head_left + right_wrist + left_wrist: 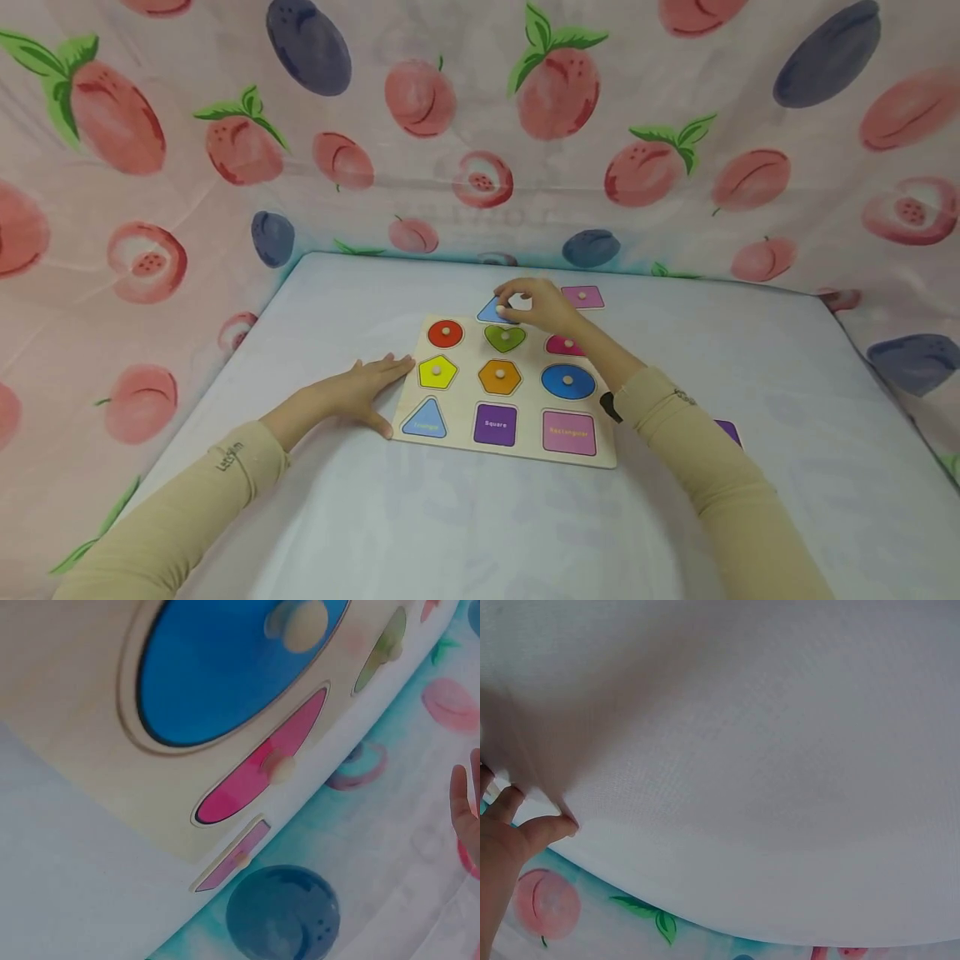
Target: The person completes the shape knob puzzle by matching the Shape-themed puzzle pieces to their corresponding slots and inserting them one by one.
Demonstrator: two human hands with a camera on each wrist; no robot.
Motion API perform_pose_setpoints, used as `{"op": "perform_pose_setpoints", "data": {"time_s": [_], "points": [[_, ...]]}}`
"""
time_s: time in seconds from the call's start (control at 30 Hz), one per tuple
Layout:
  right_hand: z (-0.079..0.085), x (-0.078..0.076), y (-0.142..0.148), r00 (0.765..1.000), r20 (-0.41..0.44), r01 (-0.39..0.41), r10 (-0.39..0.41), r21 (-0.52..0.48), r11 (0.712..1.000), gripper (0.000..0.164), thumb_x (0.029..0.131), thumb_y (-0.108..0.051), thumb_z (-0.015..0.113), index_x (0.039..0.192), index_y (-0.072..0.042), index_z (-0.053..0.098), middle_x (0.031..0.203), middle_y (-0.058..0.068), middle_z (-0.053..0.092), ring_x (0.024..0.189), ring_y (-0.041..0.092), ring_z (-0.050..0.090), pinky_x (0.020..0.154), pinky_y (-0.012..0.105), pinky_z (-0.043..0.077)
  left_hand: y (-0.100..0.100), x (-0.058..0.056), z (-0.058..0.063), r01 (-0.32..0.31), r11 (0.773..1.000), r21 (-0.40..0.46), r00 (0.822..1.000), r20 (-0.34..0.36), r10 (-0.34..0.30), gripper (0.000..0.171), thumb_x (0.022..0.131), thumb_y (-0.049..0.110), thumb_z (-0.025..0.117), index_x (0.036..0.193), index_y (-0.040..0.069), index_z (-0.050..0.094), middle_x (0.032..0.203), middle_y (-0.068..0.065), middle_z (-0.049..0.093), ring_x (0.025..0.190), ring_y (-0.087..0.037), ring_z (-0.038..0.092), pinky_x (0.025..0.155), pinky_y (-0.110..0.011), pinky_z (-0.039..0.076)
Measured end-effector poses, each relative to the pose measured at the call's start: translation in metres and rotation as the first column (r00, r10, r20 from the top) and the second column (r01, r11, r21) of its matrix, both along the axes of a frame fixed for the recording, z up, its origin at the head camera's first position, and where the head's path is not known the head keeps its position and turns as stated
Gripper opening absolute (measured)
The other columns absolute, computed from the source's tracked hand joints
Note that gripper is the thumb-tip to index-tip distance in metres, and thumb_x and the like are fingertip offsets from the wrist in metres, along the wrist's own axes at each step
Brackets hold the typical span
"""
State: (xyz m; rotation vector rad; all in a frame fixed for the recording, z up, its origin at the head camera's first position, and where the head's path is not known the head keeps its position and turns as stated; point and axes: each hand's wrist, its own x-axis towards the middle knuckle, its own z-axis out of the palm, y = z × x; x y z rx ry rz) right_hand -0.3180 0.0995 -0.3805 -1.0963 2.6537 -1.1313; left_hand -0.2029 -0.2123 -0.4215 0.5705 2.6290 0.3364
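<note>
A wooden shape-puzzle board [510,451] lies on the white table. My left hand [352,392] touches its left edge with extended fingers, the thumb at the near left corner. My right hand [542,307] pinches the knob of a light-blue triangle piece [489,312] at the board's far edge. Knobbed pieces sit in the board: a red circle [445,334], green heart [505,337], yellow pentagon [437,372], orange hexagon [499,377], blue oval [567,382] and a magenta piece [247,784]. The near row shows printed triangle, square and rectangle recesses.
A pink rectangle piece [582,297] lies on the table beyond the board. A purple piece [728,432] is partly hidden behind the right sleeve [697,450]. Fruit-printed cloth [480,108] hangs around the table's back and sides.
</note>
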Motion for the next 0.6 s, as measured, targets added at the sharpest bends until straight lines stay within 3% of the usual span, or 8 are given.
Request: {"op": "perform_pose_setpoints", "data": {"time_s": [0.33,0.6], "points": [[-0.005,0.033,-0.01,0.999,0.021,-0.048,0.049,-0.012,0.999,0.012,0.088,-0.016,0.067,0.096,-0.007,0.07,0.119,0.011,0.066,0.118,0.03,0.056,0.101,0.047,0.044,0.001,0.003,0.003,-0.005,1.0,-0.003,1.0,0.007,0.005,0.114,0.063,0.041,0.084,0.151,0.011,0.018,0.158,-0.009,0.018,0.146,-0.034,0.012,0.111,-0.066,0.011],[-0.012,0.056,-0.019,0.996,0.052,-0.076,0.077,-0.021,0.997,0.014,0.087,-0.017,0.067,0.097,-0.007,0.07,0.119,0.01,0.066,0.121,0.03,0.054,0.107,0.052,0.037,0.001,0.002,0.003,0.007,1.0,-0.006,1.0,0.005,-0.006,0.115,0.063,0.042,0.084,0.151,0.01,0.018,0.158,-0.01,0.018,0.146,-0.035,0.012,0.11,-0.067,0.01]]}}
